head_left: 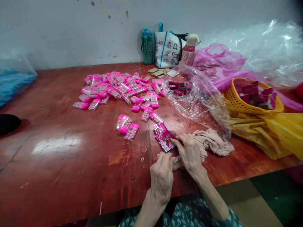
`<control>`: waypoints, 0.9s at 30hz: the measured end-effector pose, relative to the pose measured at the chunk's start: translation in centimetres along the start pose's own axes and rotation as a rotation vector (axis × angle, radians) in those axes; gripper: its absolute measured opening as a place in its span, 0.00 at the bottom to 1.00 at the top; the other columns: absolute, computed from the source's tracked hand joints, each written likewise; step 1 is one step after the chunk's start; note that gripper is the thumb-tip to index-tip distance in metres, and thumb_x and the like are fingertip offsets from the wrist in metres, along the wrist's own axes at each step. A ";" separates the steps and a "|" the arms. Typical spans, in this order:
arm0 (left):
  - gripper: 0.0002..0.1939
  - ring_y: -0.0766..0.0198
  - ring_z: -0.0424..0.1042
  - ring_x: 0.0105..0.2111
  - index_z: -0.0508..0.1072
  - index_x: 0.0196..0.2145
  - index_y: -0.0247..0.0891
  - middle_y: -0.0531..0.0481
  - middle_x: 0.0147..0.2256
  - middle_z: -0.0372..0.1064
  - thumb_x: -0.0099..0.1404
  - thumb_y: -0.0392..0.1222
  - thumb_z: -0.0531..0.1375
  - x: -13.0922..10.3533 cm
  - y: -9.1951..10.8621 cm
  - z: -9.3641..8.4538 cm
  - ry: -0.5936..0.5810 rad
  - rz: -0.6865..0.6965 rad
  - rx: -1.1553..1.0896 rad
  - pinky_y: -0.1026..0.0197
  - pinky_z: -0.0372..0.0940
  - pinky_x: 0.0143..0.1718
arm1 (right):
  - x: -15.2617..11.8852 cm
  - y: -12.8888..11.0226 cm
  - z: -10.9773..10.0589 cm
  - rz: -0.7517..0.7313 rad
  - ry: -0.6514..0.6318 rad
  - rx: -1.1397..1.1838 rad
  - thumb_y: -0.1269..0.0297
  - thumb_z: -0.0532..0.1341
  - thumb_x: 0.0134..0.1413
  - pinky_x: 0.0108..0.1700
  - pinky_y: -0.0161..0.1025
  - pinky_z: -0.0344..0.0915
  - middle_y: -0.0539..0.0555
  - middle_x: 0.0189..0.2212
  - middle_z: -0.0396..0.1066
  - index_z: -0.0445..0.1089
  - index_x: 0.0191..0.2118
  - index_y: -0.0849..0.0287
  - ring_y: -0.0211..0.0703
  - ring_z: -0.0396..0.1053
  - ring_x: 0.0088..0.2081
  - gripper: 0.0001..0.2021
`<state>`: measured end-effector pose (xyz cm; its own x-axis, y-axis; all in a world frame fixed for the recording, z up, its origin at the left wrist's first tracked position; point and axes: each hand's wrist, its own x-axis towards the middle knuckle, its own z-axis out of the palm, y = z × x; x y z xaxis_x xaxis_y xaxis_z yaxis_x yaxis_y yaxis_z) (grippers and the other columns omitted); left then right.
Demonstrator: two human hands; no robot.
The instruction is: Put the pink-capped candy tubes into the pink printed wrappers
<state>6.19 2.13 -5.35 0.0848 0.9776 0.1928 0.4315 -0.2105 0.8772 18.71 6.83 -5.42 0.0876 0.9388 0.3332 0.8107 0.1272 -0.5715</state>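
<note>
My left hand (162, 175) is closed near the table's front edge, its fingertips against the edge of a crumpled beige cloth (213, 143); whether anything else is inside the fist is hidden. To its right, my right hand (189, 153) rests over the cloth, thumb and finger closed at the lower corner of a pink printed packaging sleeve (165, 137). That flat sleeve lies on a small stack of similar ones. Just beyond are a few clear candy boxes (132, 131) with bright pink caps and pink balls inside.
A large heap of the same boxes (113, 85) covers the table's back middle. Right of it lie a clear plastic bag (196, 97) with dark red pieces and a yellow basket (251, 107) on yellow plastic. A tote bag (167, 49) and bottles (189, 50) stand by the wall.
</note>
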 end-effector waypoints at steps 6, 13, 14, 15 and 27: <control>0.17 0.62 0.69 0.33 0.71 0.43 0.40 0.46 0.36 0.70 0.55 0.40 0.62 0.6 0.1 -2.1 0.277 -0.292 -0.471 0.62 0.63 0.36 | -1.5 -1.9 -1.9 -0.023 -0.041 0.195 0.67 0.53 0.58 0.30 0.37 0.55 0.50 0.22 0.64 0.69 0.29 0.58 0.41 0.60 0.28 0.10; 0.10 0.64 0.69 0.33 0.75 0.36 0.37 0.50 0.33 0.72 0.54 0.39 0.62 1.5 0.8 -3.8 0.131 -0.399 -0.573 0.65 0.63 0.37 | -3.4 -4.7 -1.8 -0.063 -0.145 0.257 0.73 0.51 0.58 0.33 0.40 0.58 0.53 0.30 0.67 0.70 0.34 0.57 0.44 0.59 0.32 0.11; 0.08 0.65 0.69 0.33 0.76 0.34 0.37 0.50 0.32 0.72 0.55 0.39 0.62 1.4 0.9 -3.8 0.148 -0.411 -0.583 0.66 0.63 0.37 | -3.5 -4.9 -1.7 -0.064 -0.151 0.258 0.73 0.51 0.58 0.34 0.41 0.59 0.54 0.30 0.68 0.70 0.35 0.57 0.44 0.59 0.33 0.11; 0.07 0.65 0.69 0.33 0.76 0.33 0.37 0.51 0.31 0.73 0.55 0.38 0.61 1.3 0.9 -3.8 0.164 -0.426 -0.611 0.66 0.62 0.38 | -3.6 -4.9 -1.6 -0.061 -0.154 0.262 0.73 0.52 0.57 0.34 0.41 0.59 0.53 0.31 0.68 0.70 0.35 0.57 0.44 0.59 0.33 0.10; 0.03 0.71 0.66 0.26 0.78 0.28 0.38 0.55 0.23 0.71 0.53 0.36 0.63 0.6 -1.2 -4.9 0.204 -0.512 -0.822 0.69 0.61 0.32 | -3.8 -5.6 -1.6 0.039 -0.241 0.405 0.70 0.59 0.53 0.36 0.40 0.59 0.52 0.30 0.67 0.70 0.37 0.57 0.44 0.61 0.35 0.05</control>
<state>1.30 2.94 -4.07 -0.1274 0.9483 -0.2908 -0.3919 0.2212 0.8930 14.73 2.04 -2.32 -0.0622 0.9869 0.1490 0.5143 0.1596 -0.8426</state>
